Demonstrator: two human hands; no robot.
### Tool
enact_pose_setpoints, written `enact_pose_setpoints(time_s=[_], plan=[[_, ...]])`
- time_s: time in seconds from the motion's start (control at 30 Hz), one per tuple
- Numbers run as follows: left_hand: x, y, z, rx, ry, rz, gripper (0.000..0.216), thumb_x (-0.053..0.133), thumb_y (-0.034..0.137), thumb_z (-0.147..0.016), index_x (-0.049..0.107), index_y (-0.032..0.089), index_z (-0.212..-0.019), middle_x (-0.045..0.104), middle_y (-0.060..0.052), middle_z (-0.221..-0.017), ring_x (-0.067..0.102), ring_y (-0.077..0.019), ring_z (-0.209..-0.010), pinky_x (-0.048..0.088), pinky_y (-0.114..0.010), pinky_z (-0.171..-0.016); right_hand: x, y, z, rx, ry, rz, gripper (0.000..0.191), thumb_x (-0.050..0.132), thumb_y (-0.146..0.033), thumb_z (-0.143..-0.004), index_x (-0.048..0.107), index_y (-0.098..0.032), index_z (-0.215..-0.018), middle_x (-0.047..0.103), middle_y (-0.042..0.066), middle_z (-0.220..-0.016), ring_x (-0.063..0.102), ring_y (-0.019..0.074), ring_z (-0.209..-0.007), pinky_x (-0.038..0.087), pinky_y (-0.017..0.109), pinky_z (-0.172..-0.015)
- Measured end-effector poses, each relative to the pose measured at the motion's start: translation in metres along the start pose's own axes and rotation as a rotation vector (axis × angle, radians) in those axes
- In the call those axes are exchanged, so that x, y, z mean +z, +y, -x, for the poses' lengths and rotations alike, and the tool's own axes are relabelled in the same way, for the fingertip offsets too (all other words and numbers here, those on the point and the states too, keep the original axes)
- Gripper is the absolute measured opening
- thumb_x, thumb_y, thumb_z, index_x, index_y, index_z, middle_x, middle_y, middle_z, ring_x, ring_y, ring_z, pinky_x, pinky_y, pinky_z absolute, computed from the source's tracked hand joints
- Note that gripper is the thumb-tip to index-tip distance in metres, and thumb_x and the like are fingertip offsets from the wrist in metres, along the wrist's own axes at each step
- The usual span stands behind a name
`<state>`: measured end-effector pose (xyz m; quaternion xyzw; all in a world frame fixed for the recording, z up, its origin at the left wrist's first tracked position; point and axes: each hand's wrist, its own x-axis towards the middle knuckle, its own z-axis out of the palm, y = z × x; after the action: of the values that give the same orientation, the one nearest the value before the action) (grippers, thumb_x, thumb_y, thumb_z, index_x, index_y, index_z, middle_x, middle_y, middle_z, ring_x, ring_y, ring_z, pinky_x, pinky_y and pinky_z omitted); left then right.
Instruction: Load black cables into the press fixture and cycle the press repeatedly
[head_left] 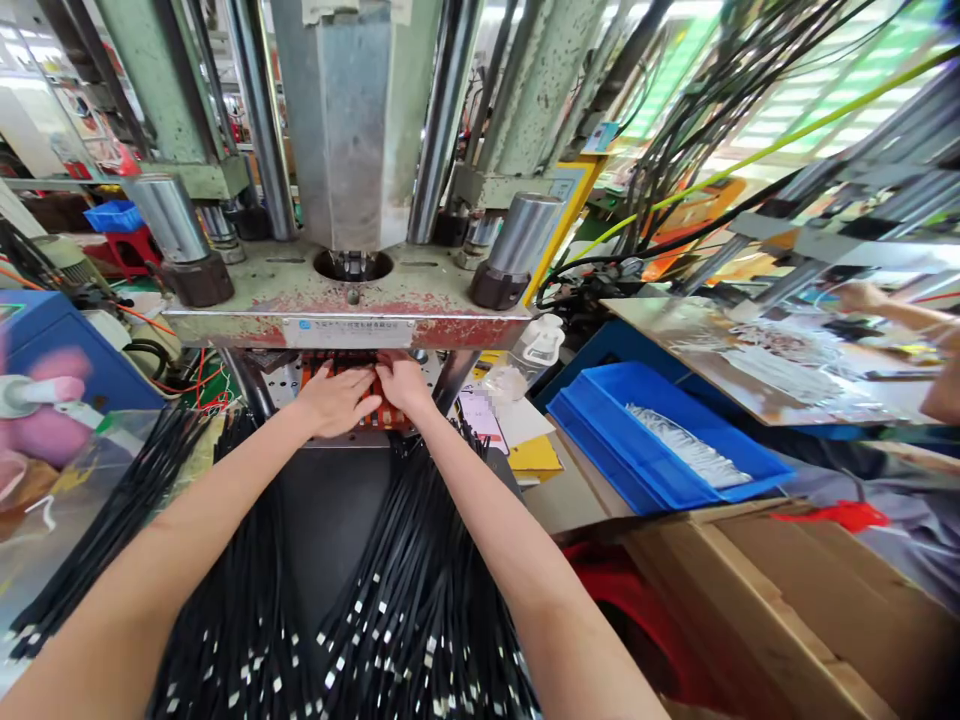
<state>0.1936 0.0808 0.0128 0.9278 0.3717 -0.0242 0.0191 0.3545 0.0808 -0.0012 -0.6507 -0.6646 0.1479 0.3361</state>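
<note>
My left hand (336, 400) lies over an orange-red mould (388, 415) under the press, its fingers stretched out and the thumb apart. Close beside it, my right hand (403, 385) reaches to the same mould with bent fingers. The fingertips are partly hidden below the press plate, and whatever they pinch cannot be made out. Black cables (397, 560) with small metal plugs hang in a thick bundle below my right forearm. Another bundle of black cables (232, 580) hangs behind my left forearm.
The heavy press plate (352, 300) sits right above my hands, between steel columns. Right of it are a clear plastic bottle (541, 342), a blue bin (667, 440) with white cables, and a cardboard box (795, 590). A co-worker's arm (892, 305) shows at the far right.
</note>
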Motion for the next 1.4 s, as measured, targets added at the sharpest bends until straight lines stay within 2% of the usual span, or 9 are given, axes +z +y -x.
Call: enact_pose_setpoints(time_s=[0.13, 0.37, 0.53, 0.6, 0.7, 0.8, 0.97, 1.17, 1.4], plan=[[-0.002, -0.021, -0.044, -0.157, -0.022, 0.056, 0.059, 0.019, 0.047, -0.100, 0.041, 0.019, -0.146, 0.042, -0.010, -0.152, 0.033, -0.0237, -0.144, 0.012, -0.049, -0.121, -0.005, 0.002, 0.030, -0.196, -0.087, 0.125, 0.027, 0.048, -0.010, -0.092, 0.073, -0.014, -0.102, 0.069, 0.012, -0.122, 0.061, 0.0209, -0.117, 0.043, 0.032, -0.105], [-0.002, -0.025, -0.074, -0.247, 0.006, 0.112, 0.057, 0.025, 0.045, -0.099, 0.041, 0.018, -0.146, 0.041, -0.009, -0.153, 0.031, -0.0246, -0.144, 0.014, -0.044, -0.121, 0.004, 0.001, 0.032, -0.295, -0.189, 0.294, 0.039, 0.046, -0.009, -0.090, 0.060, -0.010, -0.127, 0.058, 0.018, -0.136, 0.051, 0.0249, -0.130, 0.039, 0.042, -0.109], [0.005, -0.026, -0.001, -0.072, 0.135, 0.109, 0.058, 0.015, 0.044, -0.100, 0.032, 0.022, -0.151, 0.033, -0.005, -0.158, 0.025, -0.0223, -0.147, 0.015, -0.046, -0.120, -0.016, 0.027, 0.065, -0.277, -0.056, 0.093, 0.041, 0.041, -0.010, -0.091, 0.059, -0.015, -0.127, 0.062, 0.013, -0.131, 0.056, 0.0214, -0.124, 0.042, 0.038, -0.107], [0.018, -0.034, 0.048, 0.039, 0.287, 0.076, 0.055, 0.024, 0.045, -0.099, 0.049, 0.020, -0.141, 0.046, -0.008, -0.150, 0.039, -0.0227, -0.139, 0.028, -0.041, -0.116, -0.029, 0.045, 0.097, -0.119, 0.001, 0.179, 0.033, 0.041, -0.018, -0.095, 0.062, -0.015, -0.121, 0.066, 0.014, -0.121, 0.063, 0.0238, -0.113, 0.048, 0.038, -0.098], [0.041, -0.059, 0.110, -0.415, 0.428, -0.046, 0.050, 0.034, 0.050, -0.095, 0.069, 0.016, -0.101, 0.069, -0.015, -0.108, 0.063, -0.0285, -0.107, 0.047, -0.038, -0.091, -0.042, 0.063, 0.140, 0.194, -0.134, 0.522, 0.031, 0.047, -0.036, -0.097, 0.068, -0.013, -0.099, 0.071, 0.018, -0.096, 0.070, 0.0304, -0.090, 0.052, 0.040, -0.077], [0.060, -0.089, 0.136, -0.804, 0.200, 0.026, 0.044, 0.040, 0.052, -0.088, 0.065, 0.016, -0.088, 0.069, -0.014, -0.086, 0.066, -0.0310, -0.087, 0.047, -0.036, -0.072, -0.043, 0.067, 0.157, 0.301, -0.288, 0.657, 0.033, 0.050, -0.042, -0.096, 0.067, -0.014, -0.090, 0.072, 0.017, -0.090, 0.071, 0.0321, -0.085, 0.049, 0.037, -0.070], [0.064, -0.118, 0.137, -0.863, 0.124, 0.232, 0.032, 0.039, 0.044, -0.086, 0.056, 0.020, -0.075, 0.065, -0.005, -0.073, 0.064, -0.0222, -0.074, 0.042, -0.028, -0.064, -0.040, 0.067, 0.149, 0.361, -0.262, 0.466, 0.015, 0.053, -0.024, -0.093, 0.066, -0.018, -0.096, 0.075, 0.009, -0.094, 0.071, 0.0254, -0.092, 0.045, 0.031, -0.075], [0.036, -0.090, 0.142, -0.586, 0.586, 0.510, 0.032, 0.052, 0.045, -0.082, 0.063, 0.017, -0.095, 0.066, -0.003, -0.077, 0.060, -0.0163, -0.068, 0.043, -0.026, -0.066, -0.039, 0.076, 0.156, 0.348, -0.165, 0.370, 0.040, 0.061, -0.029, -0.088, 0.054, -0.010, -0.123, 0.075, 0.009, -0.086, 0.070, 0.0280, -0.090, 0.045, 0.034, -0.073], [-0.045, 0.003, 0.124, -0.176, 0.502, 1.059, 0.024, 0.064, 0.034, -0.080, 0.070, 0.015, -0.093, 0.065, 0.000, -0.070, 0.048, -0.0068, -0.051, 0.039, -0.019, -0.050, -0.054, 0.041, 0.163, 0.160, 0.253, 0.108, 0.046, 0.064, -0.043, -0.083, 0.059, -0.013, -0.118, 0.069, 0.002, -0.072, 0.066, 0.0219, -0.065, 0.047, 0.033, -0.064]])
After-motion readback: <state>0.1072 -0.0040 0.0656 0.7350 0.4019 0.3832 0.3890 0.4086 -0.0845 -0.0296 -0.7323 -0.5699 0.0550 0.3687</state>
